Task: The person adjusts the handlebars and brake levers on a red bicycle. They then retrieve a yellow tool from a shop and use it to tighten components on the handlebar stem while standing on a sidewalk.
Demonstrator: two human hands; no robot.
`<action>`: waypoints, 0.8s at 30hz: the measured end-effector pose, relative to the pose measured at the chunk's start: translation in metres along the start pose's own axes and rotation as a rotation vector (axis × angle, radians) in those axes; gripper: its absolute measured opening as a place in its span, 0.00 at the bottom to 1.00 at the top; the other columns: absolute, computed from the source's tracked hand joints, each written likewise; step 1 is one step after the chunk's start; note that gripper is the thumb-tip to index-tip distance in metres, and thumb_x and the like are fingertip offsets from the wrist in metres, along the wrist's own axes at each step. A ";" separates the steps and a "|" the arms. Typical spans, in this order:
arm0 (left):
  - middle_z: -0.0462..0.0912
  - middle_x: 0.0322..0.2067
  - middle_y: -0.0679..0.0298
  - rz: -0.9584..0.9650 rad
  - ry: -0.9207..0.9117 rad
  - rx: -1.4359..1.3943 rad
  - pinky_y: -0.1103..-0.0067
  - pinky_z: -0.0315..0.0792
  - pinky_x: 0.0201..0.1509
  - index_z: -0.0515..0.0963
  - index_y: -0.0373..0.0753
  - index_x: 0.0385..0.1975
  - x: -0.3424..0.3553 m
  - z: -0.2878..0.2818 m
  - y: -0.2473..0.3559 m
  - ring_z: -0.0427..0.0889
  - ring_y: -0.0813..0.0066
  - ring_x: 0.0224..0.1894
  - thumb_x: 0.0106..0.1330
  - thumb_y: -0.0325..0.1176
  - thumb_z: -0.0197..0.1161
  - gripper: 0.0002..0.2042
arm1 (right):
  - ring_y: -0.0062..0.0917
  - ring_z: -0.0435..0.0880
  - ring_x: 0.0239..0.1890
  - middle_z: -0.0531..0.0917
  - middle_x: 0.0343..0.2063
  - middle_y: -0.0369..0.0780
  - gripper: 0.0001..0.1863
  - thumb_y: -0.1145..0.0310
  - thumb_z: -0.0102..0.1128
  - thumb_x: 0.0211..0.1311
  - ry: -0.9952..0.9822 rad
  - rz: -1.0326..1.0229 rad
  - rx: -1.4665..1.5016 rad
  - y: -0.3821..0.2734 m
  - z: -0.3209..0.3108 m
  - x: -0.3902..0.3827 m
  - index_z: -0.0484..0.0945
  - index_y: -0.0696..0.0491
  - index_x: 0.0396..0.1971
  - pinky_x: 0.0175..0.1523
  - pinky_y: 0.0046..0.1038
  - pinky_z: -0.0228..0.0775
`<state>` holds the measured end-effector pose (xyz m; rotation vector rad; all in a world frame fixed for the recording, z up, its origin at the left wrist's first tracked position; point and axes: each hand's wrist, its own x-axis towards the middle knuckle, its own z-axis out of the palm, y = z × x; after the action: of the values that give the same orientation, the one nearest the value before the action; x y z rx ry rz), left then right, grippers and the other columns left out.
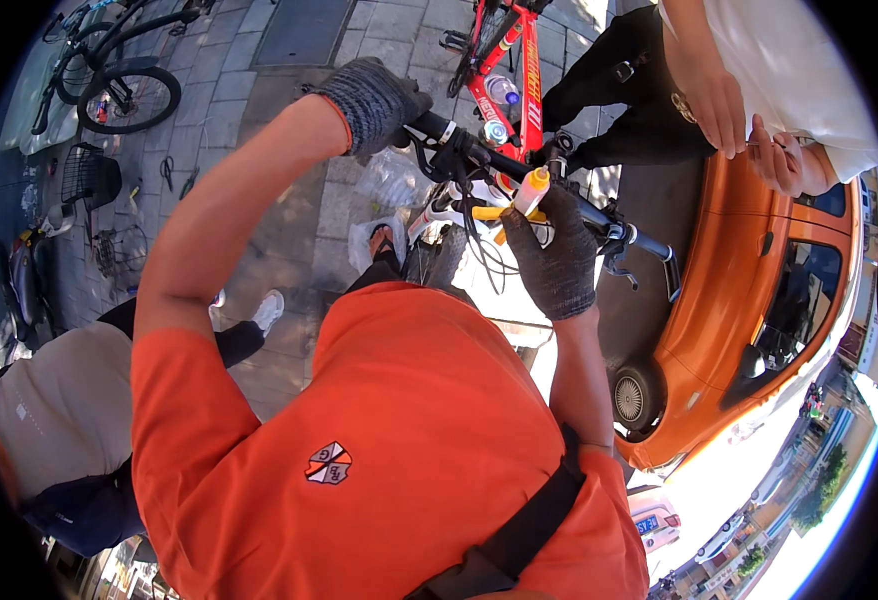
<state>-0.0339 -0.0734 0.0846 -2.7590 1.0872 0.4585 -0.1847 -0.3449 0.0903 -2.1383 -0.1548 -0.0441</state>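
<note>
My left hand [374, 105], in a dark grey knitted glove, is closed around the left end of a black bicycle handlebar [485, 156]. My right hand [556, 250], gloved alike, holds a small pale bottle [530, 194] with a yellow cap, tip upward, just on my side of the bar. A yellow bar-shaped piece [491, 213] shows beside the bottle; whether I hold it too, I cannot tell. Black cables [479, 240] loop below the handlebar. Beyond it stretches a red bicycle frame [532, 90] with a clear bottle [502, 90] against it.
Another person's hands [749, 140] are near each other at the far right. An orange car [729, 300] stands on the right. At left are a parked bicycle [124, 98], a black basket [89, 172] and scissors [166, 172] on paving. Someone in beige [64, 410] is at lower left.
</note>
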 end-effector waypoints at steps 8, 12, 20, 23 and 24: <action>0.86 0.44 0.55 0.019 0.036 0.022 0.61 0.78 0.53 0.79 0.41 0.52 -0.001 0.006 -0.002 0.88 0.55 0.46 0.60 0.45 0.74 0.23 | 0.26 0.85 0.45 0.82 0.46 0.42 0.22 0.65 0.63 0.73 -0.110 0.376 0.710 0.025 -0.026 -0.041 0.74 0.59 0.61 0.51 0.31 0.79; 0.87 0.43 0.57 0.009 -0.005 0.031 0.62 0.78 0.54 0.79 0.41 0.50 0.003 0.006 -0.002 0.88 0.57 0.47 0.61 0.44 0.73 0.21 | 0.26 0.83 0.31 0.79 0.38 0.42 0.25 0.63 0.64 0.71 -0.139 0.612 0.946 0.014 -0.030 -0.058 0.71 0.59 0.61 0.34 0.29 0.79; 0.87 0.44 0.59 0.030 0.046 0.026 0.62 0.76 0.55 0.79 0.42 0.49 0.000 0.009 -0.003 0.87 0.59 0.48 0.60 0.44 0.72 0.20 | 0.27 0.85 0.32 0.84 0.37 0.44 0.28 0.66 0.73 0.61 -0.306 0.662 1.043 0.018 -0.040 -0.048 0.73 0.63 0.57 0.36 0.28 0.78; 0.87 0.44 0.59 0.020 0.027 0.042 0.63 0.76 0.55 0.79 0.42 0.49 0.001 0.009 -0.003 0.87 0.60 0.48 0.60 0.44 0.72 0.20 | 0.29 0.86 0.34 0.85 0.38 0.46 0.29 0.70 0.73 0.60 -0.267 0.616 1.121 -0.017 -0.032 -0.037 0.73 0.60 0.59 0.37 0.30 0.80; 0.87 0.45 0.59 0.017 0.014 0.042 0.63 0.76 0.55 0.79 0.42 0.49 0.001 0.006 -0.003 0.87 0.59 0.48 0.60 0.44 0.72 0.21 | 0.29 0.86 0.34 0.85 0.38 0.45 0.28 0.72 0.73 0.60 -0.259 0.614 1.094 -0.013 -0.033 -0.039 0.73 0.59 0.59 0.37 0.30 0.80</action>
<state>-0.0326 -0.0702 0.0784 -2.7229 1.1113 0.4148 -0.2238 -0.3691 0.1151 -1.0162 0.2827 0.5538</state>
